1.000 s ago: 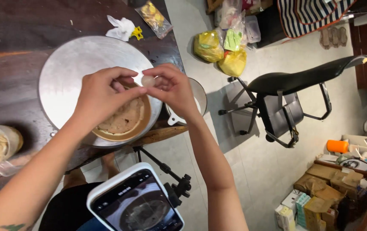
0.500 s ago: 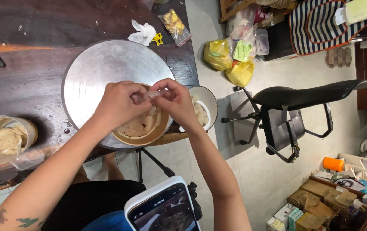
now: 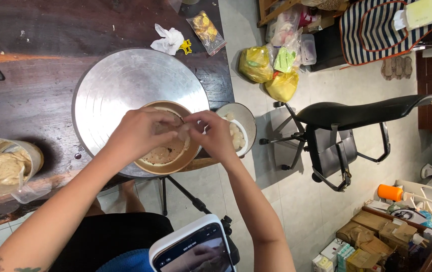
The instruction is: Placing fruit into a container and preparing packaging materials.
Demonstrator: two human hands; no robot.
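Both hands have come lower over the brown bowl since the earlier frames, and the pale piece they were pinching higher up now sits just above the bowl's right rim.

At nine o'clock of the scene a clear plastic cup [image 3: 5, 166] of beige batter stands on the dark wooden table [image 3: 40, 60], well apart from the hands. Toward the centre lies a round metal turntable [image 3: 125, 85], and on its five o'clock edge rests the brown bowl [image 3: 168, 161], lined with something pale and flat.

The left hand [image 3: 138, 133] hovers over the bowl's ten o'clock side, fingers curled and pinched onto a small translucent white piece [image 3: 183, 132]. The right hand [image 3: 216, 136] meets it from three o'clock, its fingertips also gripping that piece, so the two hands touch over the bowl. Whether the piece touches the bowl's contents I cannot tell.

Just beside the right hand, at its three o'clock, a small white bowl [image 3: 240, 126] holds more pale pieces. At twelve o'clock on the table lie a crumpled white tissue [image 3: 168, 39] and a clear packet of yellow sweets [image 3: 205, 30].

At six o'clock a phone [image 3: 193, 249] sits on a tripod. Off at three o'clock a black office chair [image 3: 347, 131] stands on the tiled floor.
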